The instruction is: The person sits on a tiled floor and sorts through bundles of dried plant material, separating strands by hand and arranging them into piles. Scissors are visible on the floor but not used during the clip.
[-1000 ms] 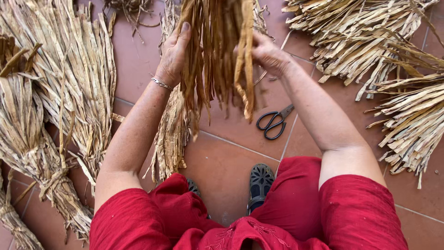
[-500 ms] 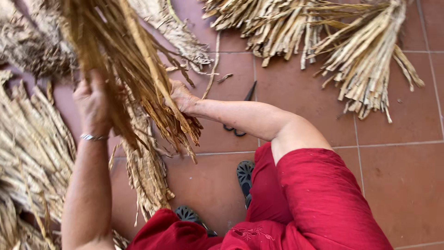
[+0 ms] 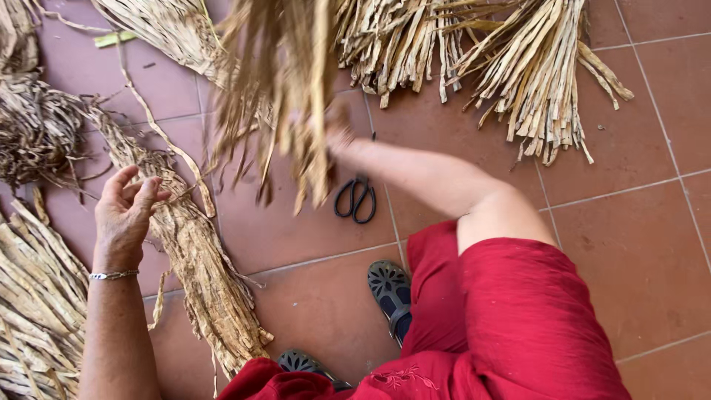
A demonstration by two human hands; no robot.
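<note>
- Tiled floor (image 3: 637,244): terracotta, littered with heaps of dried, split leaf strips. Big fan-shaped pile (image 3: 533,74) at top right, ends splayed toward the person; a flat stack (image 3: 29,311) at the left edge; a dark tangled clump (image 3: 37,133) at upper left.
- Person seated, red skirt (image 3: 518,326) over the knees, dark sandals (image 3: 391,290) showing below.
- Bundle of dried strips (image 3: 285,89): raised off the floor in front of the person, blurred with motion. Long axis close to vertical, loose tips hanging down toward the tiles, upper end out of view past the top edge.
- Change since half a second ago: both hands were on the bundle then; now the left has come away and dropped low to the left. The bundle is carried by one hand only, so the work looks to have shifted from gathering to picking up more material.
- Long flat sheaf (image 3: 200,259) on the floor, running diagonally from the upper left down to the skirt hem.
- Right hand (image 3: 337,126): grip clenched on the bundle, partly hidden by strips.
- Left hand (image 3: 126,211): grip released, fingers loosely curled, just beside the sheaf; whether it touches, I cannot tell. Thin bracelet (image 3: 112,275) at the wrist.
- Black scissors (image 3: 355,198): lying on the tiles under the hanging tips, untouched.
</note>
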